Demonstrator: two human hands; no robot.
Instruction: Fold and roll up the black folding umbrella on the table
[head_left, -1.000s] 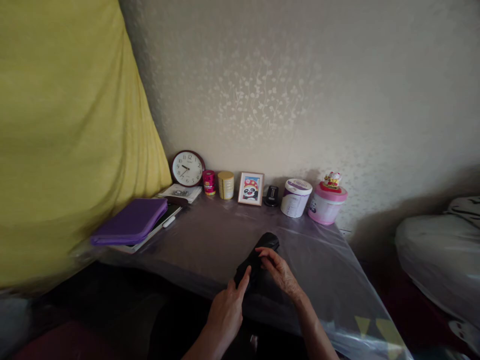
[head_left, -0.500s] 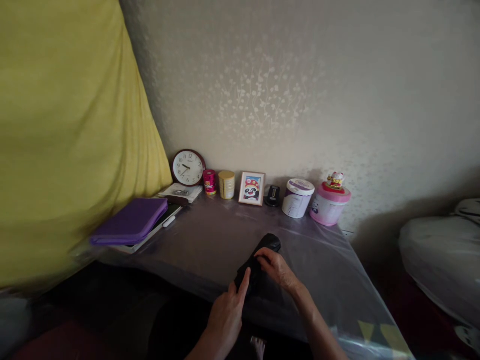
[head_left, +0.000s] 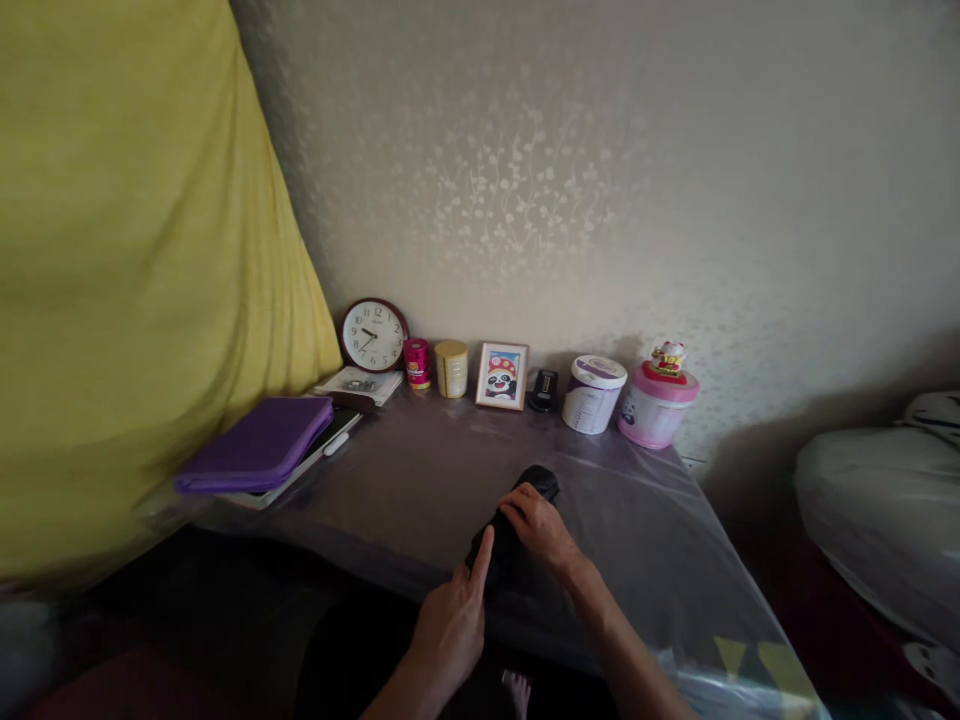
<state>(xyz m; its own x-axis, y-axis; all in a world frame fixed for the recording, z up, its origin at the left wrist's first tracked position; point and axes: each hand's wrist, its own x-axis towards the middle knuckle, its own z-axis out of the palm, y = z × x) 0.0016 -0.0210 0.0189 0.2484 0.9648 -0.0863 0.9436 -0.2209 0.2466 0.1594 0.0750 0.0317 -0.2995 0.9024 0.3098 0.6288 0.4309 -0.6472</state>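
A black folded umbrella (head_left: pixel 541 481) lies slantwise at the near edge of the table, its far end pointing up and right. My left hand (head_left: pixel 454 610) grips its near end from the left, with the index finger stretched along it. Higher up, my right hand (head_left: pixel 534 520) is closed on the umbrella's upper part, fingertips bent over its top side. Both hands cover much of the dark fabric, so what lies under the fingers is hidden.
On the plastic-covered table (head_left: pixel 405 470), a purple folder (head_left: pixel 259 443) lies at left. Along the wall stand a clock (head_left: pixel 374 335), a pink can (head_left: pixel 417 364), a yellow can (head_left: pixel 451 369), a framed panda picture (head_left: pixel 502 376), a white-purple tub (head_left: pixel 594 395) and a pink tub (head_left: pixel 657 405).
My right hand has shifted slightly left and up along the umbrella, its fingers now lying closer over it. My left hand keeps its hold. The view has moved a little.
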